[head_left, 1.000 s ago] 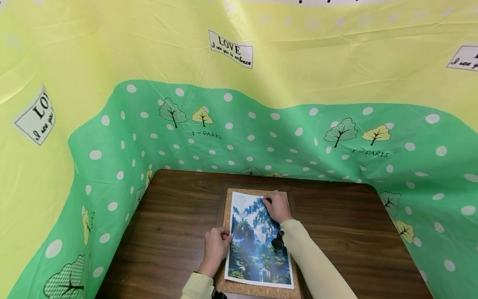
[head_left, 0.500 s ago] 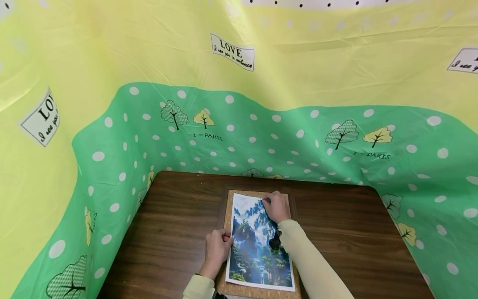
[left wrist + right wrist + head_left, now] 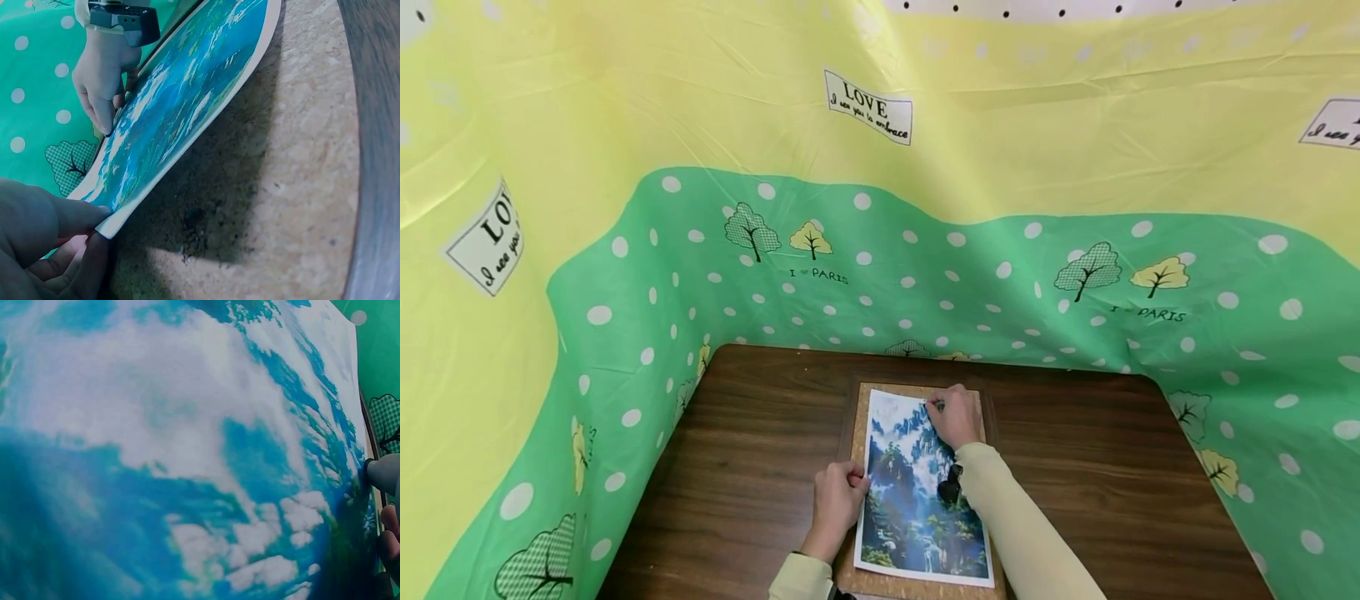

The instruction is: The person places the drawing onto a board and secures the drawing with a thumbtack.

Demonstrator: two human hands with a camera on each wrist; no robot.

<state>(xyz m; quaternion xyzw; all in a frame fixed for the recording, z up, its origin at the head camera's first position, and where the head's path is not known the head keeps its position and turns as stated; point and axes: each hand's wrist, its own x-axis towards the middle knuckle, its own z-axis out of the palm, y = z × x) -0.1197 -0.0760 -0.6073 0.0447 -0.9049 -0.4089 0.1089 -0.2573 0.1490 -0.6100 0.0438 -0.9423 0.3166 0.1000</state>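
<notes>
A printed landscape picture (image 3: 917, 500) with blue mountains, trees and a white border lies over a cork board (image 3: 925, 586). My left hand (image 3: 837, 504) pinches the picture's left edge, thumb above and fingers below. In the left wrist view, a corner of the picture (image 3: 187, 100) sticks out between thumb and fingers, and the sheet curves up from the cork with a shadow beneath. My right hand (image 3: 957, 417) pinches near the top right edge; its knuckles cover that corner in the head view. In the right wrist view, a small dark spot shows at the thumb tip (image 3: 382, 474).
The cork board lies on a dark wood-grain table (image 3: 737, 467). A green and yellow printed cloth (image 3: 887, 242) hangs around the table's back and sides. A black wrist device (image 3: 950, 486) on the right sleeve hangs over the picture's right side.
The right forearm has swung slightly to the left. The head view has shifted a little, and both hands keep nearly the same places on the picture.
</notes>
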